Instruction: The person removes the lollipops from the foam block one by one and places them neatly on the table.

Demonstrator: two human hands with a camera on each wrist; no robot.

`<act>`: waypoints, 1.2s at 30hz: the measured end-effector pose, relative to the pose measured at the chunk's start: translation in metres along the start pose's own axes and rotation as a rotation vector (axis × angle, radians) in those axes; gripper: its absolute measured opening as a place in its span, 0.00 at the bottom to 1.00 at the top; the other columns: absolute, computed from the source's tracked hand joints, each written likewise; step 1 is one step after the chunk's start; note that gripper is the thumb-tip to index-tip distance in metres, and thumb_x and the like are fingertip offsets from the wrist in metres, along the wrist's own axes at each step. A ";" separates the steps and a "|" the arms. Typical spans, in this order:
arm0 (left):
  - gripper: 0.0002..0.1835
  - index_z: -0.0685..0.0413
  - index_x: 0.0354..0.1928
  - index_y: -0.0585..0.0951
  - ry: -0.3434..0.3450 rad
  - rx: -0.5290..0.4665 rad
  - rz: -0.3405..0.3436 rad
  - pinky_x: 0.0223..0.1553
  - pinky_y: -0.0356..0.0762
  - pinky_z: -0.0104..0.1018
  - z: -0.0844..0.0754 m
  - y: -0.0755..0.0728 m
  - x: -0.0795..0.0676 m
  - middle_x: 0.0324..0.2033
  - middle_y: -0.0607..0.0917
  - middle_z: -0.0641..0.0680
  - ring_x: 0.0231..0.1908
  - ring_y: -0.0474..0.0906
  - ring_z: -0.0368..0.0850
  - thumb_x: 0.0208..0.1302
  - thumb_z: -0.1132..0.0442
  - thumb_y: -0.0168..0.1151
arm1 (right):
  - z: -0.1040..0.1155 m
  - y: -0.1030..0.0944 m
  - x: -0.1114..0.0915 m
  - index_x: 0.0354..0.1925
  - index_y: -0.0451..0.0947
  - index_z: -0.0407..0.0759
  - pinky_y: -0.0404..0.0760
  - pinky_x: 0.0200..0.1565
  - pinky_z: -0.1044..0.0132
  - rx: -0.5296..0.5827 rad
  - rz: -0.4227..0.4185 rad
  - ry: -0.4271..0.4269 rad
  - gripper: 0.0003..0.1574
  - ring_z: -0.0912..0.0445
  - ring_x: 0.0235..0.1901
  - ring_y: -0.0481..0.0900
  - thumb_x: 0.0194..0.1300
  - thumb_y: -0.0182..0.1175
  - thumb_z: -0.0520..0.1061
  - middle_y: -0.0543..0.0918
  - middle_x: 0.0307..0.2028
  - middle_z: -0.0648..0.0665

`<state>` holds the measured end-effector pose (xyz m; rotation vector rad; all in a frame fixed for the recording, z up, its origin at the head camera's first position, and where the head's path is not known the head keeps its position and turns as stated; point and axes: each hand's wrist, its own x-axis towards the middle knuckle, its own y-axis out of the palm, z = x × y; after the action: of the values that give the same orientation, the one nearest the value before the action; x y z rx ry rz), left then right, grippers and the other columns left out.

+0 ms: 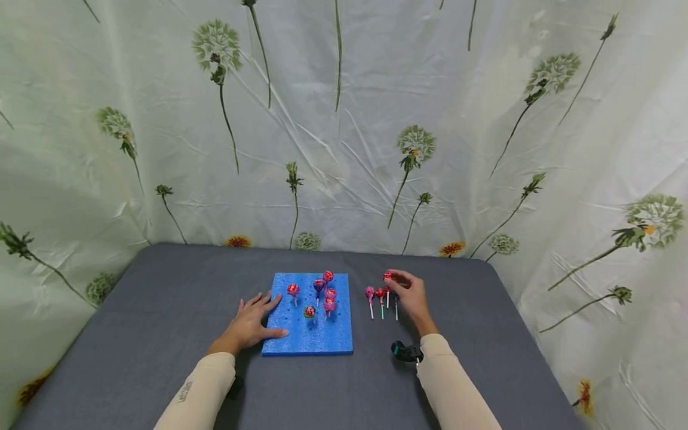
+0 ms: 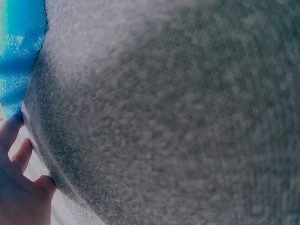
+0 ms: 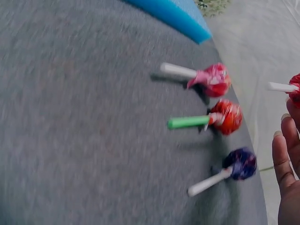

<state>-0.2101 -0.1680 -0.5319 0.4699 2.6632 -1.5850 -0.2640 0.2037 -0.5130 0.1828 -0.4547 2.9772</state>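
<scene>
My left hand [image 1: 249, 322] rests with spread fingers on the left edge of a blue foam board [image 1: 317, 343]. Several wrapped lollipops stand upright in the board, among them a purple one [image 1: 319, 285] and a red one with green [image 1: 309, 312]. To the board's right, my right hand [image 1: 412, 297] pinches a red lollipop [image 3: 295, 88] by its wrapped head, its white stick pointing down. Below that hand lie a pink lollipop [image 3: 216, 80], a red lollipop with a green stick [image 3: 227, 116] and a dark purple lollipop [image 3: 241, 163], side by side on the cloth.
A dark grey cloth [image 1: 161, 334] covers the table. Small holes dot the board's surface. Behind the table hangs a pale curtain [image 1: 344, 149] printed with dandelions. A black band [image 1: 407, 352] is at the right wrist.
</scene>
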 end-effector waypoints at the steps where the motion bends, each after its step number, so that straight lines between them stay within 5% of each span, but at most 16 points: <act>1: 0.54 0.54 0.72 0.62 0.000 -0.001 0.001 0.65 0.35 0.70 0.000 0.000 0.000 0.70 0.59 0.68 0.70 0.48 0.70 0.48 0.33 0.68 | -0.002 -0.002 -0.001 0.49 0.81 0.33 0.74 0.37 0.73 -0.005 0.000 -0.004 0.19 0.61 0.39 0.76 0.62 0.66 0.42 0.84 0.44 0.37; 17: 0.54 0.55 0.72 0.62 -0.012 -0.006 -0.004 0.65 0.35 0.71 0.002 -0.004 -0.003 0.70 0.58 0.68 0.70 0.47 0.71 0.48 0.33 0.68 | -0.019 -0.022 0.004 0.46 0.81 0.33 0.75 0.31 0.70 -0.036 -0.048 0.023 0.17 0.63 0.35 0.76 0.62 0.67 0.43 0.85 0.37 0.45; 25: 0.54 0.54 0.73 0.60 -0.036 -0.004 0.025 0.66 0.33 0.69 -0.001 -0.005 -0.001 0.71 0.57 0.67 0.71 0.45 0.70 0.49 0.33 0.67 | -0.027 -0.029 0.003 0.49 0.79 0.30 0.75 0.34 0.72 -0.027 -0.018 0.040 0.20 0.62 0.35 0.75 0.63 0.66 0.43 0.84 0.42 0.38; 36: 0.54 0.54 0.72 0.61 -0.010 -0.014 0.014 0.66 0.35 0.70 -0.002 -0.004 0.000 0.71 0.58 0.67 0.70 0.47 0.69 0.48 0.34 0.69 | -0.046 -0.041 -0.002 0.49 0.80 0.33 0.74 0.35 0.72 -0.113 -0.040 0.099 0.18 0.63 0.35 0.76 0.64 0.65 0.43 0.83 0.41 0.41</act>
<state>-0.2109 -0.1681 -0.5279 0.4781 2.6566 -1.5594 -0.2614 0.2560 -0.5450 0.0325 -0.5972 2.8953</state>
